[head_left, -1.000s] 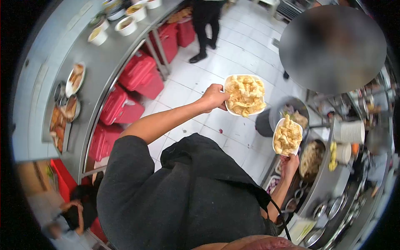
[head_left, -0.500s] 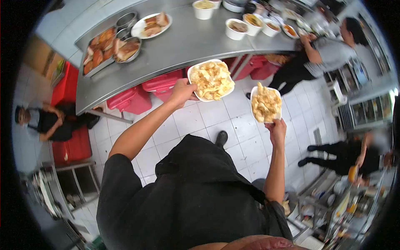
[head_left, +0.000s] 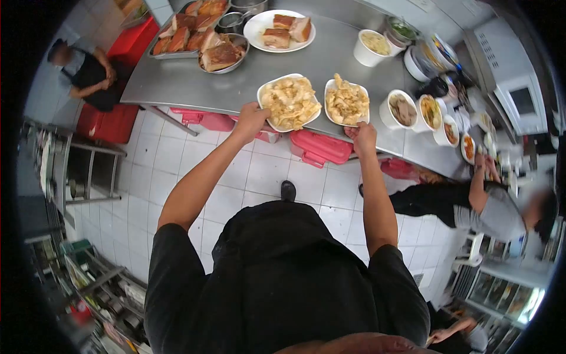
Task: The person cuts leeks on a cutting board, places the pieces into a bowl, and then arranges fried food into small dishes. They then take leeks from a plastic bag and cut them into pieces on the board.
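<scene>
My left hand (head_left: 253, 121) is closed on the near-left rim of a squarish white bowl (head_left: 319, 113), heaped with pale golden, fried-looking pieces (head_left: 289, 101). With my right hand (head_left: 364, 138) I pinch the near edge of a second, narrower white bowl (head_left: 367, 97) of the same golden pieces (head_left: 346, 100). The two bowls are side by side, overlapping the front edge of the steel table (head_left: 188, 91) in this view. My thumbs show at the rims, while the other fingers are mostly hidden underneath.
Roasted meat fills a tray (head_left: 154, 56), a metal bowl (head_left: 239, 62) and a white plate (head_left: 253, 36). Several white food tubs (head_left: 389, 121) stand at right. Red coolers (head_left: 321, 154) sit below. One person (head_left: 495, 206) works at the table's right end; another (head_left: 88, 74) sits left.
My body has turned right and come closer to the table. Both bowls have moved up to its front edge, the right one swinging in closer to the left one.
</scene>
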Demonstrator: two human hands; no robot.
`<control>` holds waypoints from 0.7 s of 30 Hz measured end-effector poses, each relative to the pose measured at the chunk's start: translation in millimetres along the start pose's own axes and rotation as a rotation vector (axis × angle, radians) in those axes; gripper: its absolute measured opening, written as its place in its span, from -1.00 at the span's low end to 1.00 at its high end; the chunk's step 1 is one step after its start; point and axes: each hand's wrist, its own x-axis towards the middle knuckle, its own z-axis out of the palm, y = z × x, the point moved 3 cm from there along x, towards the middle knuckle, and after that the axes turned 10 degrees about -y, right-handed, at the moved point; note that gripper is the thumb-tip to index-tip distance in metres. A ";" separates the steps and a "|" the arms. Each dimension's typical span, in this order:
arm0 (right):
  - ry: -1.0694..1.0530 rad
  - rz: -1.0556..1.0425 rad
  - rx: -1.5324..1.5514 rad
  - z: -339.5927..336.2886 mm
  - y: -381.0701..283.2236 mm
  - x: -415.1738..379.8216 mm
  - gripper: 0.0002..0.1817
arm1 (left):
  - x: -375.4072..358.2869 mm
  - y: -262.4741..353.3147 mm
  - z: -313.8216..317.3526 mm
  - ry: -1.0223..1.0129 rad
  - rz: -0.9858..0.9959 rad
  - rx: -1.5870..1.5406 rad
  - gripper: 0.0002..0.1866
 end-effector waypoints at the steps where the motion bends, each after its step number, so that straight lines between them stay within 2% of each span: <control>1: 0.008 0.026 0.003 0.0 0.2 14.4 -0.77 | 12.7 -6.2 0.0 0.017 -0.003 -0.018 -0.67; 4: 0.010 0.047 -0.001 -24.8 0.7 66.4 -0.78 | 56.5 -22.5 3.3 0.043 -0.020 0.003 -0.69; 10: -0.027 0.037 0.034 -32.5 -10.6 94.3 -0.76 | 86.8 -29.3 20.4 0.072 -0.057 -0.074 -0.69; 13: -0.051 0.009 0.064 -27.7 -5.2 83.0 -0.69 | 85.2 -27.1 24.9 -0.016 -0.117 -0.181 -0.68; 16: 0.033 -0.012 0.048 -24.3 2.1 56.3 -0.62 | 81.2 -31.7 27.5 -0.043 -0.082 -0.289 -0.67; 19: 0.104 -0.014 -0.025 -21.6 10.6 24.5 -0.64 | 58.8 -49.9 19.8 0.088 -0.126 -0.379 -0.64; 21: 0.117 0.006 -0.069 -18.5 15.5 7.3 -0.65 | 29.1 -64.1 5.4 0.060 -0.108 -0.355 -0.62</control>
